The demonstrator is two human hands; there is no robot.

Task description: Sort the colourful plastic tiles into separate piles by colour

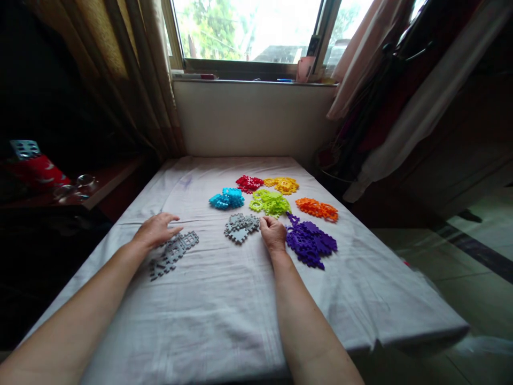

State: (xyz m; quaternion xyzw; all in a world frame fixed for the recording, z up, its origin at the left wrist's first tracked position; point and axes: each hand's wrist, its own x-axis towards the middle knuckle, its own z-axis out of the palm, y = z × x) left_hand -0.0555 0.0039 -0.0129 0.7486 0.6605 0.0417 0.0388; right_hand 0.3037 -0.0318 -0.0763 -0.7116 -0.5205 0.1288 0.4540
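My left hand (157, 230) is over the far end of a group of grey interlocking plastic tiles (176, 251), its fingers stretched and apart. These tiles are laid out in a slanting strip on the left of the table. Closed in a loose fist, my right hand (273, 233) is at the right edge of a small heap of grey toothed tiles (239, 229). Whether it pinches one of them is hidden by the fingers. Just right of that hand lies a heap of purple tiles (310, 240), and beyond it a lime green heap (270, 203).
Blue (226, 198), red (249, 184), yellow (284, 185) and orange (317, 209) tile heaps lie farther back. A pale cloth (200, 321) covers the table, which meets the wall under a window. A side shelf (114, 179) with glasses (76, 187) stands left.
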